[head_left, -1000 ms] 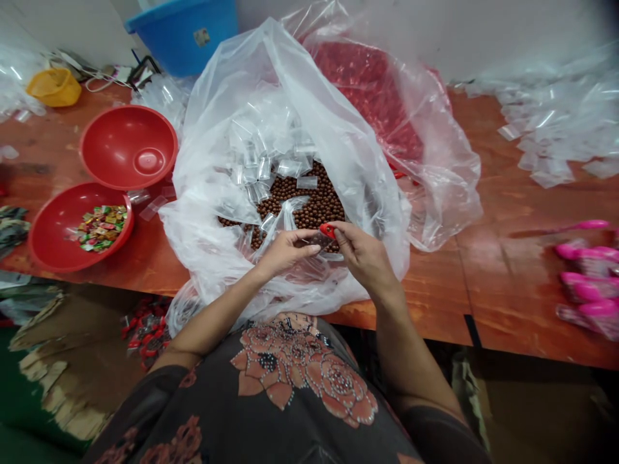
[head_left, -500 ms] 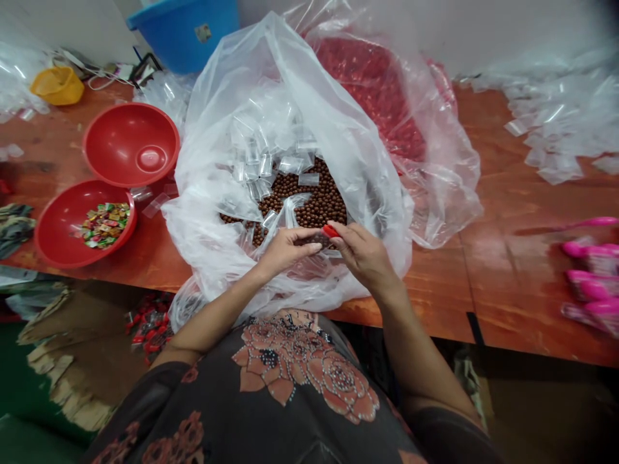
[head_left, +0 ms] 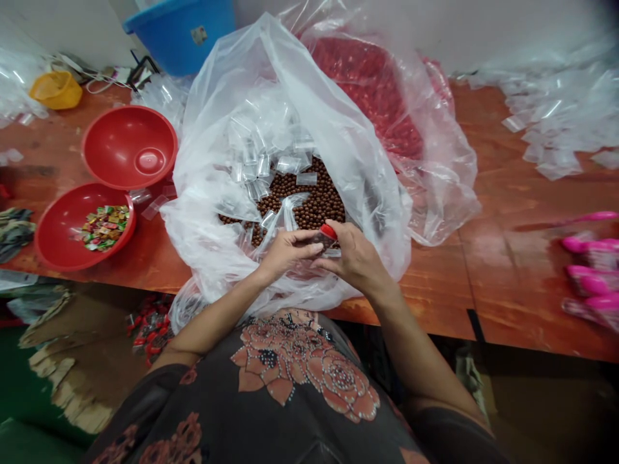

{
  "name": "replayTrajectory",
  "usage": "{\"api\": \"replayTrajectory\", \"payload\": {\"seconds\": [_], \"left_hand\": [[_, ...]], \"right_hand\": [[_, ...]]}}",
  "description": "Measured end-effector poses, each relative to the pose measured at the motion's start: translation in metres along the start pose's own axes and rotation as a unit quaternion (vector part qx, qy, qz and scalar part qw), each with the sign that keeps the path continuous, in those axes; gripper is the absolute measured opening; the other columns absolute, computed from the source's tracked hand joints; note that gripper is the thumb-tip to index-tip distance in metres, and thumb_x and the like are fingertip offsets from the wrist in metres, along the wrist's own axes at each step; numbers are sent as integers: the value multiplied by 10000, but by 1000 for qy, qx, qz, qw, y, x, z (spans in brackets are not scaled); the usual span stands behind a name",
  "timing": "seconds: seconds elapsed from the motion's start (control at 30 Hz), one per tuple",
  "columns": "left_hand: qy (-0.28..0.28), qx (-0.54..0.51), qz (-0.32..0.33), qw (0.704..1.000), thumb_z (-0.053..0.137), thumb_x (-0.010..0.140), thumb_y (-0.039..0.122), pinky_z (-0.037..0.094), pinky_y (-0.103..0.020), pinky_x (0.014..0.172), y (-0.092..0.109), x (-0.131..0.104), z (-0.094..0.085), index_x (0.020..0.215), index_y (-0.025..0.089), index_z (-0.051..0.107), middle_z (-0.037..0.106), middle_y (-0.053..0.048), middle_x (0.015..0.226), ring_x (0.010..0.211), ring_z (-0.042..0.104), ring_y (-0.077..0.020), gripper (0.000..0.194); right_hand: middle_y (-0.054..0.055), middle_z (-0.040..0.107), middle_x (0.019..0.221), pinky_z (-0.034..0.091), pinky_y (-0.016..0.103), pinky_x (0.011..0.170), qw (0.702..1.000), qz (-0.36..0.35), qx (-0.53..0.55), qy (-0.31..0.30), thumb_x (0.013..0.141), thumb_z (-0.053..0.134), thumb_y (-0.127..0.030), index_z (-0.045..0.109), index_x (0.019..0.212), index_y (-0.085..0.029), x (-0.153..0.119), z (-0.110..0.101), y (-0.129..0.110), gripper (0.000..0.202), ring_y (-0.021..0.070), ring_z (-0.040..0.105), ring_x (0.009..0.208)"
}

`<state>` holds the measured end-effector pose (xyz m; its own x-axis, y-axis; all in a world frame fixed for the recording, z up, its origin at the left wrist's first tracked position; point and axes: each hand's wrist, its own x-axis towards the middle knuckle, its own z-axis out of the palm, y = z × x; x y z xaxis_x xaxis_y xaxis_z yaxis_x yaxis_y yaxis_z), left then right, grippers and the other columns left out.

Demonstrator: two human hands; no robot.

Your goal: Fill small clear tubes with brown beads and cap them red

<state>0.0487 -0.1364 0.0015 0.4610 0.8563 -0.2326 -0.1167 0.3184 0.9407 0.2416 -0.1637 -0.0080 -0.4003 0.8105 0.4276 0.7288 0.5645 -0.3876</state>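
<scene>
A small clear container with a red cap [head_left: 328, 231] is between my two hands, over the open plastic bag. My left hand [head_left: 289, 252] pinches its clear body. The fingers of my right hand [head_left: 356, 256] are at the red cap, the thumb below. Just beyond my hands, brown balls [head_left: 319, 205] fill the bottom of the large clear bag [head_left: 203, 187]. Small clear tubes [head_left: 251, 166] lie heaped on the balls at the bag's far left side.
Two red bowls stand at left, one bare [head_left: 128, 145], one with wrapped sweets [head_left: 104, 227]. Behind are a blue tub [head_left: 181, 38], a yellow basket [head_left: 57, 90] and a bag of red pieces [head_left: 362, 84]. Pink items [head_left: 594, 280] and clear packets [head_left: 561, 122] lie right.
The container has tilted, with its red cap now facing up and more of its body showing. My right thumb has moved lower and left, away from the cap.
</scene>
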Motion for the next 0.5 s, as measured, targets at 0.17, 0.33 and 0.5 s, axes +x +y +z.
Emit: {"api": "replayTrajectory", "payload": {"seconds": [0.17,0.33,0.5], "left_hand": [[13,-106,-81,991,531,869,637,506,-242,584,-6,9,14,1038,144,660,686,-62,831,650,621,-124,536],[88,-70,-42,993,468,934,490,478,-220,512,-23,10,30,1077,178,607,645,-28,870,569,553,-92,371],[90,-50,-35,994,361,966,508,432,-202,465,-18,4,28,1164,212,560,609,0,729,495,510,-85,408]], "right_hand": [[146,612,1040,538,434,795,998,-42,-45,-6,865,629,-486,413,1360,-140,1,7,-2,642,286,582,934],[141,634,1024,529,421,780,998,-48,-41,20,819,646,-517,495,1260,-150,2,17,-11,593,281,600,921],[107,646,1060,544,422,806,992,46,108,-36,779,714,-529,506,1289,-204,-4,11,-5,640,256,623,954]]}}
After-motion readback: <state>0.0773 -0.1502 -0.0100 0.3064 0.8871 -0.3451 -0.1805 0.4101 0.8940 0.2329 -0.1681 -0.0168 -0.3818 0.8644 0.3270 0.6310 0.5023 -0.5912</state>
